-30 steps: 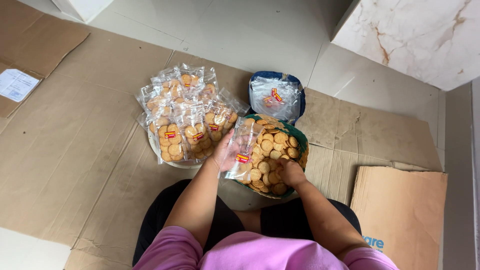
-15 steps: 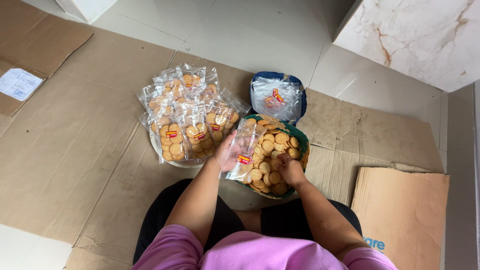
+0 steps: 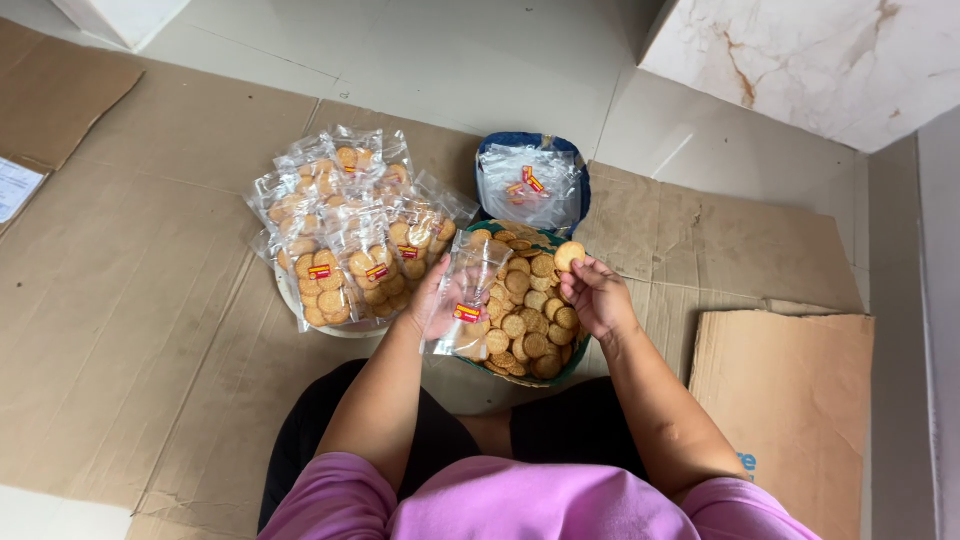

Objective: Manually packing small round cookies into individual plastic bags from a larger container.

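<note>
Here the left hand (image 3: 432, 300) holds a clear bag (image 3: 468, 295), maybe empty; the right hand (image 3: 598, 295) pinches a round cookie (image 3: 569, 255) over the cookie bowl (image 3: 560, 372).

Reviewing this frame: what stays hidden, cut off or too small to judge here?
Head view only:
- Round green bowl of biscuits: near rim hidden by the clear plastic pouch and right hand.
- Left hand: fingers behind the pouch, grip unclear.
- Pale round tray: mostly buried under filled biscuit packets.
- Blue container: contents blurred by crumpled plastic.
- Person's legs: cut off by the bottom edge.

Clear red-yellow-labelled bag (image 3: 468, 300) in left hand (image 3: 432, 300); filled bags (image 3: 345, 230) behind.
</note>
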